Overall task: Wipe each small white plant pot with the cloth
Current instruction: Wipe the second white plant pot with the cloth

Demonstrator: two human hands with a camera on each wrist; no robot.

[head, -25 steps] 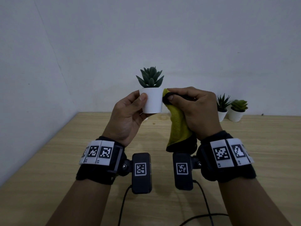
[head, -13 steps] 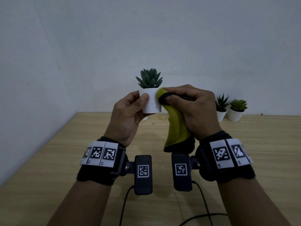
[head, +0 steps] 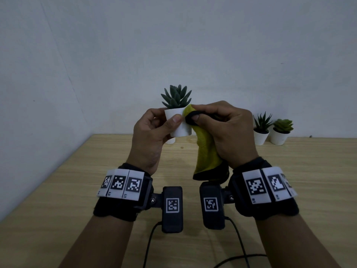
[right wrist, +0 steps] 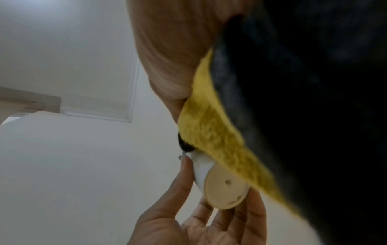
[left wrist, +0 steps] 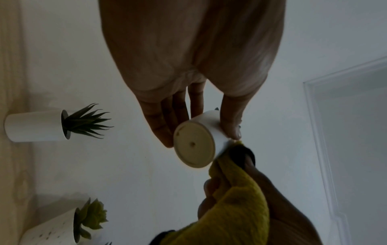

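My left hand (head: 154,130) grips a small white pot (head: 178,125) with a spiky green succulent, lifted above the table, thumb on its near side and fingers behind. In the left wrist view the pot (left wrist: 211,131) shows its round beige base. My right hand (head: 226,128) holds a yellow cloth with a black edge (head: 206,153) and presses it against the pot's right side near the rim. The right wrist view shows the cloth (right wrist: 211,131) lying along the pot (right wrist: 201,167). Two more white pots, a spiky one (head: 261,136) and a rosette one (head: 279,136), stand at the back right.
The wooden table (head: 77,180) meets white walls at the back and the left. Part of another white pot (head: 171,140) shows behind my left hand. Black cables (head: 239,244) trail over the near table edge.
The cloth has slid up the pot's right side toward the rim. My left thumb has shifted along the pot's front, and the pot has turned slightly.
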